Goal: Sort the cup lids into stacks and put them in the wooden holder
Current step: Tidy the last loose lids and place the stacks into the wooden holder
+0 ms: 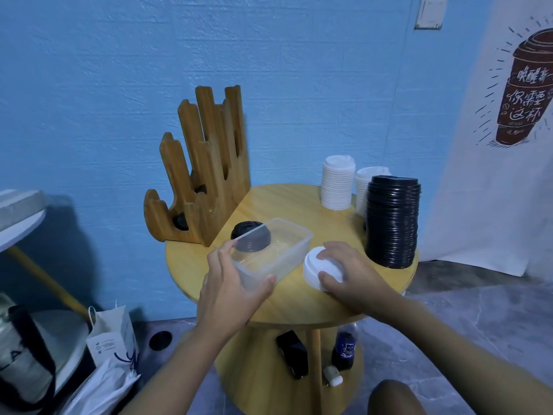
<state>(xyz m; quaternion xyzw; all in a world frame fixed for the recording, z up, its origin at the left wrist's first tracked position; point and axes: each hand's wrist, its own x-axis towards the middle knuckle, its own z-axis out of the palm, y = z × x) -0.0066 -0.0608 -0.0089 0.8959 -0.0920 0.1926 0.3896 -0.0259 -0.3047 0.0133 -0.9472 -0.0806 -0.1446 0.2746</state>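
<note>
Currently gripping the near corner of a clear plastic tub [273,253] with the left hand [232,290], thumb and fingers clamped on its rim. Pressing down with the right hand [348,272] on a short stack of white lids [320,269] just right of the tub. Inside the tub, one black lid [250,236]. At the far right of the round wooden surface [299,304]: two white lid stacks [337,182] and a tall black lid stack [392,221]. Far left on the surface, against the blue wall: the wooden holder [206,172], dark lids low in its slots.
</note>
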